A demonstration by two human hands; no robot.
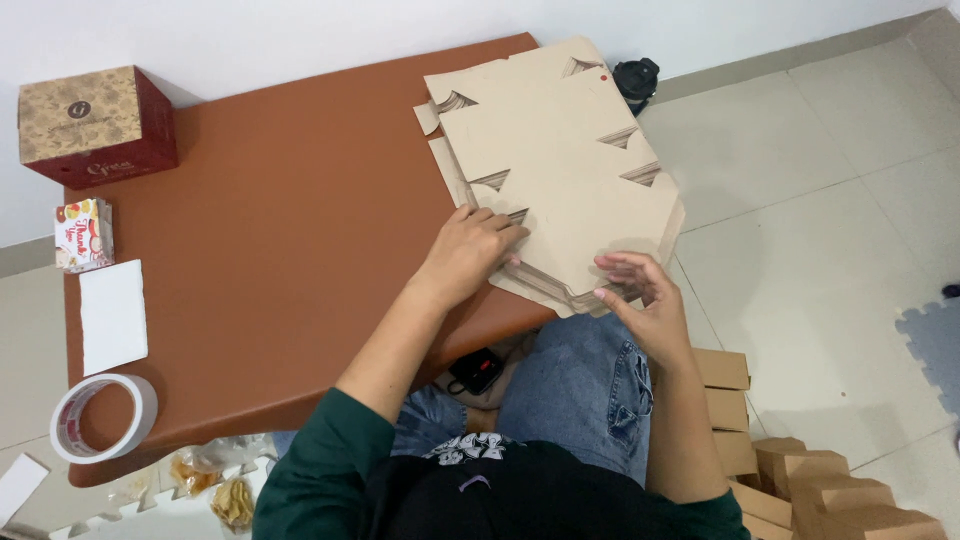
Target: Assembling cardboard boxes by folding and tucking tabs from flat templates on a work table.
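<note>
My left hand (470, 252) presses flat on the stack (560, 180) of box blanks at the table (280, 230) edge. My right hand (640, 295), fingers loose, grasps nothing. I judge 1 blank wants peeling off next.

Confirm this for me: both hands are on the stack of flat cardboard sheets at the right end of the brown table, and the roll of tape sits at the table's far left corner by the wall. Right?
Not quite. The roll of tape sits at the near left corner of the brown table, not by the wall; the head view shows it. The rest holds: the left hand and right hand are on the stack of flat cardboard sheets at the right end.
</note>
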